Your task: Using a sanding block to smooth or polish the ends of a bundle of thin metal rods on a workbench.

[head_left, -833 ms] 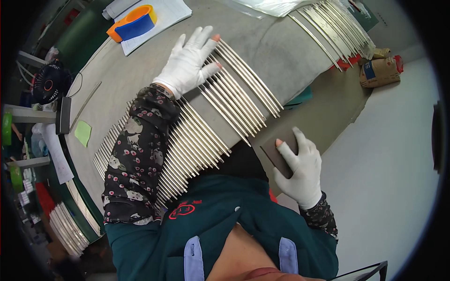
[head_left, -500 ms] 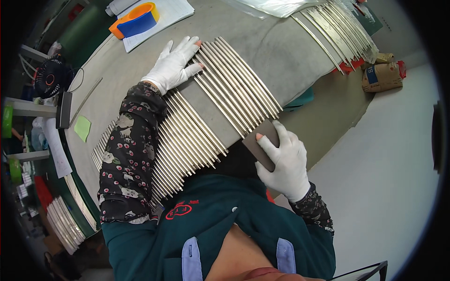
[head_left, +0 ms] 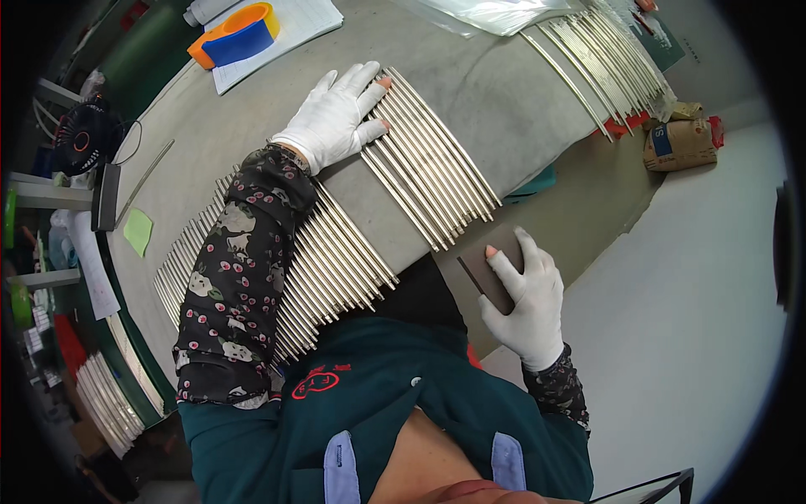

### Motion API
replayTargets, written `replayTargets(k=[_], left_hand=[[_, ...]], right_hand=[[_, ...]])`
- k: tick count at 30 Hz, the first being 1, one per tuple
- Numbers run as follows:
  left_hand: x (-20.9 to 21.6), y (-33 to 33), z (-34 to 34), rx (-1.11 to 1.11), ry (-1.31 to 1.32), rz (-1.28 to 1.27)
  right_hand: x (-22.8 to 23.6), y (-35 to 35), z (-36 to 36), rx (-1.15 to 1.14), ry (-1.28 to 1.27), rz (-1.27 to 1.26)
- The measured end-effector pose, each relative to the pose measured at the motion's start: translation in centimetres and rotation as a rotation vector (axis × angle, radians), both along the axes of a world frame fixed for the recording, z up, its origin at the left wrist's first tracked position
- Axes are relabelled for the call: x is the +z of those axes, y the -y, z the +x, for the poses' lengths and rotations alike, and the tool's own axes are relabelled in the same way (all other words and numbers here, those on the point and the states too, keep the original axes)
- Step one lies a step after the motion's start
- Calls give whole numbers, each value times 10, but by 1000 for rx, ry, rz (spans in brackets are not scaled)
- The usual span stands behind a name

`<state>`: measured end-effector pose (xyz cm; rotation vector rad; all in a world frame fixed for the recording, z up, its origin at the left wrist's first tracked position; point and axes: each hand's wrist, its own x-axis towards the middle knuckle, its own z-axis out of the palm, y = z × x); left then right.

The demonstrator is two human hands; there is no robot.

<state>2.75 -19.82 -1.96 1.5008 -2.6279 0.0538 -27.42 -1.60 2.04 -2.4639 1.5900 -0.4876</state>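
Note:
My left hand [head_left: 340,118], in a white glove with bare fingertips, lies with its fingers stretched out at the far end of a row of thin silvery metal rods [head_left: 432,155]. Its thumb and fingertips touch the rods on the row's left side. My right hand [head_left: 537,307], gloved alike, grips a flat dark grey-brown block [head_left: 489,277] between thumb and fingers. The block hangs off the table's near edge, apart from the rod ends. Left of a strip of bare cloth, a second row of rods [head_left: 336,260] runs under my left forearm.
A grey cloth [head_left: 495,92] covers the table. At the back lie an orange and blue ring-shaped object [head_left: 238,35] and papers [head_left: 302,29]. More rods [head_left: 600,63] lie far right, near a brown sack [head_left: 682,144]. A green paper note [head_left: 138,232] and small fan [head_left: 82,141] are left.
My right hand has drawn the block away from the rod ends, toward the right and nearer me. My left hand has slid slightly right across the rods.

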Motion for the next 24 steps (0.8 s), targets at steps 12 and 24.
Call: replayTargets(k=[12,24], left_hand=[[-1,1,3,-26,-38,22],[-1,-20,-12,-208,1,-20]], right_hand=[[-7,13,-1,-15,-4,-41],[-2,43,3,-42,-23,-233]])
